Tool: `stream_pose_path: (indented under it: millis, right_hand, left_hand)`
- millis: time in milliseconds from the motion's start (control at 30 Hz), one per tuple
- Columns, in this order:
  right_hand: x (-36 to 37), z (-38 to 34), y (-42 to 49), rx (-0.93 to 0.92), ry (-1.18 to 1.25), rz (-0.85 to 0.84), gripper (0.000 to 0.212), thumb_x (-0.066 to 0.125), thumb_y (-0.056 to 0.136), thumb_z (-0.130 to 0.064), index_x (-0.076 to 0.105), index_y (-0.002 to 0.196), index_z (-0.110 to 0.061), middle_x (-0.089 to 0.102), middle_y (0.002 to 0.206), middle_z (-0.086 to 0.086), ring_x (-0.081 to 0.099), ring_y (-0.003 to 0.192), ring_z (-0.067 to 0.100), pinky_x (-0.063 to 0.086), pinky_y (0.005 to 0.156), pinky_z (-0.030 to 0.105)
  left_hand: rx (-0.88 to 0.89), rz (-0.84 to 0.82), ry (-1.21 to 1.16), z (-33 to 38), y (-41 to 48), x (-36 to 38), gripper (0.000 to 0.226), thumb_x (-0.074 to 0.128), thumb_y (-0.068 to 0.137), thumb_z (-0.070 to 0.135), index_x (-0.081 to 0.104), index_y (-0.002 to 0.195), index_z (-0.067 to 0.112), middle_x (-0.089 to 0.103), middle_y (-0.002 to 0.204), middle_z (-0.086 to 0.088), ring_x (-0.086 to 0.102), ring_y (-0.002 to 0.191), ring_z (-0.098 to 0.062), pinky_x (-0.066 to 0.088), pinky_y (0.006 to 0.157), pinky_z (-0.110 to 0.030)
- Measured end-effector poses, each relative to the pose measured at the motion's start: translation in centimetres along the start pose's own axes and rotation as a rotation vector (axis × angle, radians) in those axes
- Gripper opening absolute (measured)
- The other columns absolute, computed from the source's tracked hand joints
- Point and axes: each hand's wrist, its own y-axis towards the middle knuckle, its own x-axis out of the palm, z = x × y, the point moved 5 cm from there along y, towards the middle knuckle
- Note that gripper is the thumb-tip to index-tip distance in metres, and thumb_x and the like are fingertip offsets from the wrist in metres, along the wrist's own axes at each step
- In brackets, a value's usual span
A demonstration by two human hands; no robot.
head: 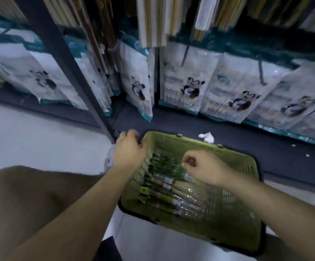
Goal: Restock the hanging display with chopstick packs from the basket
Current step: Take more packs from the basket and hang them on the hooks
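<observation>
left hand grips green plastic basket; right hand, grasp unclear, over likely light, slick clear-wrapped chopstick packs; pinch headers.

One left hand, one right hand, one green basket, one crumpled white scrap.

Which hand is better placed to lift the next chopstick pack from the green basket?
Right. The right hand is directly over the chopstick packs in the green basket, fingers curled; the left hand grips the basket's far corner rim, beside the packs.
</observation>
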Motion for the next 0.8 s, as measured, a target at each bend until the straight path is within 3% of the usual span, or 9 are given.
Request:
stream_pose_path:
  millis: [133,233,333,533,600,700,800]
  right_hand:
    - [8.7,4.4,1.9,0.100,-0.074,-0.185,0.015,0.064,0.096,-0.026,0.073,0.104,-0.016,0.074,0.103,0.003,0.067,0.095,0.023,0.044,0.072,0.029]
    - [13.6,7.3,2.8,0.161,-0.060,-0.259,0.021,0.062,0.098,-0.025,0.072,0.109,-0.011,0.074,0.106,0.012,0.067,0.098,0.032,0.051,0.077,0.034]
    - [16.7,9.2,3.6,0.188,-0.094,-0.312,0.025,0.065,0.098,-0.032,0.069,0.116,-0.015,0.072,0.110,0.012,0.066,0.096,0.029,0.052,0.077,0.034]
    - [20.6,10.6,4.2,0.101,-0.321,-0.331,0.068,0.078,0.080,-0.057,0.053,0.131,-0.019,0.055,0.120,0.008,0.055,0.106,0.028,0.043,0.074,0.034]
    - [21.5,10.8,3.8,0.110,-0.352,-0.288,0.077,0.079,0.080,-0.055,0.047,0.139,-0.018,0.052,0.129,0.009,0.051,0.117,0.031,0.047,0.083,0.038]
    - [22.1,10.7,3.8,0.114,-0.363,-0.251,0.070,0.079,0.084,-0.040,0.046,0.141,-0.017,0.052,0.133,0.010,0.049,0.123,0.032,0.047,0.093,0.042]
    - [21.7,10.7,4.0,0.109,-0.338,-0.209,0.056,0.075,0.088,-0.031,0.052,0.137,-0.015,0.059,0.126,0.012,0.056,0.115,0.033,0.049,0.087,0.039]
  left_hand:
    - [-0.201,-0.178,0.016,-6.3,-1.5,4.2,0.048,0.049,0.102,0.052,0.051,0.127,0.011,0.056,0.127,-0.020,0.053,0.119,-0.043,0.043,0.093,-0.048]
    - [-0.189,-0.244,-0.086,-7.5,-2.3,5.8,0.047,0.043,0.102,0.060,0.048,0.120,0.017,0.064,0.115,-0.015,0.061,0.108,-0.039,0.048,0.087,-0.047]
    - [-0.176,-0.202,-0.113,-7.8,-2.9,6.2,0.042,0.044,0.101,0.060,0.047,0.121,0.024,0.066,0.117,-0.007,0.064,0.101,-0.031,0.051,0.085,-0.043]
    - [-0.204,-0.154,-0.128,-7.8,-2.7,6.2,0.031,0.048,0.101,0.055,0.048,0.115,0.028,0.070,0.104,0.002,0.065,0.087,-0.023,0.049,0.078,-0.037]
    - [-0.206,-0.147,-0.108,-7.7,-2.7,6.2,0.030,0.048,0.101,0.055,0.047,0.113,0.028,0.070,0.102,0.002,0.065,0.087,-0.024,0.051,0.078,-0.038]
    - [-0.208,-0.140,-0.091,-7.6,-2.7,6.3,0.031,0.048,0.100,0.057,0.046,0.112,0.029,0.070,0.101,0.002,0.067,0.088,-0.025,0.055,0.080,-0.042]
    - [-0.213,-0.133,-0.091,-7.6,-2.6,6.3,0.031,0.049,0.099,0.055,0.046,0.114,0.028,0.070,0.103,0.001,0.068,0.090,-0.026,0.056,0.083,-0.044]
